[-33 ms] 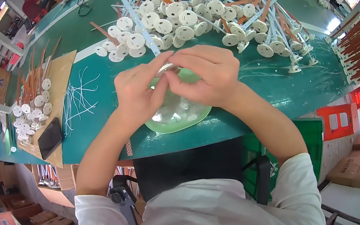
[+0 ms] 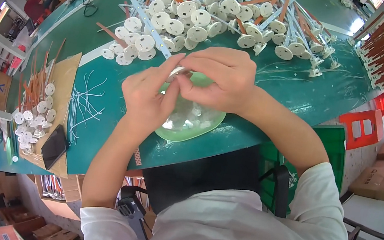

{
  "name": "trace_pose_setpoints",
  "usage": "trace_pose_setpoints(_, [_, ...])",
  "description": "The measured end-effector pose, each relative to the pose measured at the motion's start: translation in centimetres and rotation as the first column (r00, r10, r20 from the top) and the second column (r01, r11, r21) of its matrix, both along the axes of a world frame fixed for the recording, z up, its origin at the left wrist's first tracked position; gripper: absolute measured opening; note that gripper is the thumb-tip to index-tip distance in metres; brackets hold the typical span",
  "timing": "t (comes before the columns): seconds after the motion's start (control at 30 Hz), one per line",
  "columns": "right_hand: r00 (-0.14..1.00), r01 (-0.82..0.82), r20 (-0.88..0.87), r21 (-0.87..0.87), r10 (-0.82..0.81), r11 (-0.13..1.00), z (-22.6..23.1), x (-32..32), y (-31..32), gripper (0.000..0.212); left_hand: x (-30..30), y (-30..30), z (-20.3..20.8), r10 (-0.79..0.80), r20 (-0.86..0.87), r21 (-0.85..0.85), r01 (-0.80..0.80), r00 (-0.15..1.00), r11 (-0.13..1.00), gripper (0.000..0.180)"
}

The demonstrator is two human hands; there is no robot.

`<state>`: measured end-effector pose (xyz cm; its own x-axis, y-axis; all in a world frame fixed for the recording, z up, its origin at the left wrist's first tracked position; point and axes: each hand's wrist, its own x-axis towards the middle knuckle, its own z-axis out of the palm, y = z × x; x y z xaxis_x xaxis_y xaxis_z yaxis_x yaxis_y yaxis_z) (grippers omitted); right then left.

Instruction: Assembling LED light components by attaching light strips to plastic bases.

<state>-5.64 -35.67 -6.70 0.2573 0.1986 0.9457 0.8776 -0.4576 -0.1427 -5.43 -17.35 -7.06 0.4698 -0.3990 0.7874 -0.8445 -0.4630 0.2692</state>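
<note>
My left hand [image 2: 148, 96] and my right hand [image 2: 219, 79] meet over a light green plate [image 2: 203, 127] near the front edge of the green table [image 2: 285, 86]. Between the fingertips of both hands is a small white round part [image 2: 177, 73]; most of it is hidden by my fingers. The plate holds several small clear pieces [image 2: 187, 117]. Beyond my hands lies a big pile of white round discs with white and orange strips [image 2: 206, 19].
At the left, a cardboard sheet [image 2: 66, 78] carries more white discs [image 2: 35, 115] and orange strips. A black phone [image 2: 54, 146] and loose white wires [image 2: 83, 105] lie beside it. An orange crate [image 2: 363, 127] and a green crate [image 2: 332, 149] stand to the right. People sit at the far left.
</note>
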Motion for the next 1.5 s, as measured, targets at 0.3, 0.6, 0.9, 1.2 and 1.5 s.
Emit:
trace_pose_setpoints(0.3, [0.990,-0.051,-0.138,-0.084,0.039,0.995,0.2,0.4,-0.7,0.016,0.8,0.5,-0.1,-0.053,-0.352,-0.087,0.024,0.934,0.996,0.041])
trace_pose_setpoints(0.6, [1.000,-0.012,-0.018,-0.088,0.011,0.996,-0.4,0.1,0.3,0.017,0.6,1.3,0.6,0.034,-0.072,0.023,-0.033,0.997,0.999,0.070])
trace_pose_setpoints(0.9, [0.996,-0.033,-0.088,-0.097,0.025,0.995,0.0,-0.4,0.3,0.023,1.5,1.5,0.8,-0.061,0.013,-0.009,0.061,0.998,0.998,0.066])
trace_pose_setpoints(1.2, [0.825,-0.315,-0.561,-0.556,-0.068,0.769,0.5,-0.9,-0.9,0.018,3.2,2.8,0.0,0.102,-0.008,-0.111,-0.103,0.995,0.989,0.060])
trace_pose_setpoints(1.5, [0.715,-0.453,-0.686,-0.312,0.132,0.835,0.2,-0.4,-0.6,0.007,2.7,2.9,0.0,-0.048,-0.134,0.019,0.051,0.990,0.999,0.042])
